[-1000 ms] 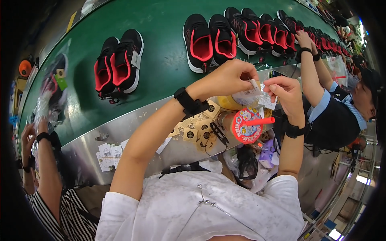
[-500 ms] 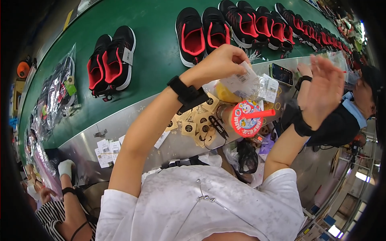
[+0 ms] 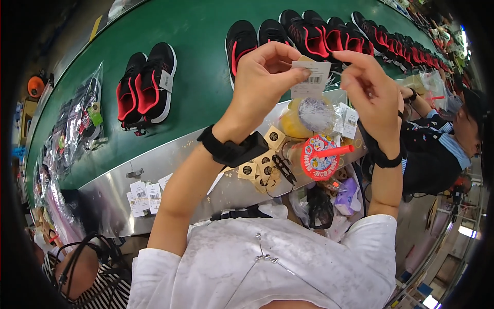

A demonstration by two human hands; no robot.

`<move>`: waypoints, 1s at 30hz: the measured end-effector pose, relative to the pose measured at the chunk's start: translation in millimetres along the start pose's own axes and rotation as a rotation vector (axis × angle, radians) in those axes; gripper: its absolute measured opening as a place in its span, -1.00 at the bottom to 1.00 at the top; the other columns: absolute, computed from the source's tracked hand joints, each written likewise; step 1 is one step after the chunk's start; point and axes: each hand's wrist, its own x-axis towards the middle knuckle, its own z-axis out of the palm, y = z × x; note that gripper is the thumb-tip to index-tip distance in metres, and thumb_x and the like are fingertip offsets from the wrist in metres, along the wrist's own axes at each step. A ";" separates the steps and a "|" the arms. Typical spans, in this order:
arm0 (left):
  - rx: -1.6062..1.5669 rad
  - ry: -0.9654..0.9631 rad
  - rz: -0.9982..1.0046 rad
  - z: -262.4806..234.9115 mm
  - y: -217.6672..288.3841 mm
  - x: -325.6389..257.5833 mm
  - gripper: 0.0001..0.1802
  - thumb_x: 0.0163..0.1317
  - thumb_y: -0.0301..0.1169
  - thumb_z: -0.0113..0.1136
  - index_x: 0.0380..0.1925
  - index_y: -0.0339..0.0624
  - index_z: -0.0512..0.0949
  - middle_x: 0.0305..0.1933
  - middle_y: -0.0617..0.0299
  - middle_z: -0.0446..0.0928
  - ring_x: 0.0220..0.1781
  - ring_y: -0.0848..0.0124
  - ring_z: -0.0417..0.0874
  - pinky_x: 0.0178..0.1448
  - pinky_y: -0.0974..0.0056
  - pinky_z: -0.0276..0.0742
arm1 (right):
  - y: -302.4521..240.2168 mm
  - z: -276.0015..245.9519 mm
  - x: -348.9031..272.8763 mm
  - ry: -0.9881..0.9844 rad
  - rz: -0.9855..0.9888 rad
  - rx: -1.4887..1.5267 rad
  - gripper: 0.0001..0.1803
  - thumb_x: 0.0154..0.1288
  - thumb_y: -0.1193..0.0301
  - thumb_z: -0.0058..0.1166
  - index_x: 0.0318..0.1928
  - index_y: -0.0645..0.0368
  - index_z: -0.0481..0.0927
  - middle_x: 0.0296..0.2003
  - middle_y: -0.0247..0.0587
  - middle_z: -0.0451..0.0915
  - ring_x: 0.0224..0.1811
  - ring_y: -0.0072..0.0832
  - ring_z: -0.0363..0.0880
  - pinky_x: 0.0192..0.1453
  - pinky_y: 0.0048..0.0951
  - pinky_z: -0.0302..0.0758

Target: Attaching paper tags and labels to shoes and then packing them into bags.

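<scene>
Tag [image 3: 315,84] is pinched by left hand [image 3: 257,86] — right hand [image 3: 378,103] just beside, fingers [image 3: 361,61] parted.

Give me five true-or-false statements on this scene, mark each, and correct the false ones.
1. The left hand holds a white tag: true.
2. The right hand lies flat on the green surface: false, it is raised beside the tag.
3. The drink cup has a red straw: true.
4. The lone shoe pair at left lies soles up: false, its openings face up.
5. The black snips lie left of the cup: true.
</scene>
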 end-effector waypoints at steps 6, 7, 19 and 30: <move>0.044 0.012 0.038 16.4 8.3 -5.9 -0.75 0.01 -0.58 0.31 -0.29 -0.27 0.48 -0.32 0.23 0.59 -0.28 0.57 0.59 -0.16 0.48 0.51 | -4.1 9.0 11.9 0.021 -0.299 -0.193 -0.61 -0.05 0.65 0.06 -0.13 0.09 0.54 -0.64 -0.40 0.49 -0.74 -0.68 0.31 -0.66 -0.64 0.26; 0.030 0.004 0.018 16.7 9.0 -5.9 -0.75 0.01 -0.57 0.31 -0.29 -0.26 0.48 -0.33 0.24 0.58 -0.28 0.58 0.59 -0.16 0.48 0.51 | -4.4 9.0 12.2 0.038 -0.301 -0.209 -0.63 -0.05 0.65 0.06 -0.15 0.11 0.54 -0.65 -0.41 0.49 -0.75 -0.68 0.31 -0.66 -0.65 0.26; 0.186 0.094 0.363 27.5 -16.8 2.9 -0.84 -0.03 -0.60 0.29 -0.44 -0.20 0.50 -0.44 0.30 0.51 -0.41 0.54 0.55 -0.31 0.46 0.48 | 11.3 15.4 17.8 0.073 -0.405 -0.332 -0.72 0.05 0.62 0.06 -0.16 0.22 0.53 -0.59 -0.28 0.55 -0.63 -0.58 0.51 -0.55 -0.61 0.39; 1.267 -0.256 1.419 -3.9 -55.6 57.4 -0.87 -0.12 -0.43 0.18 -0.50 -0.08 0.47 -0.34 0.34 0.44 -0.30 0.42 0.52 -0.27 0.35 0.47 | 59.5 0.8 33.7 -0.489 0.506 0.014 -0.88 0.25 0.47 -0.03 -0.22 0.18 0.51 -0.54 -0.28 0.59 -0.47 -0.57 0.53 -0.34 -0.52 0.43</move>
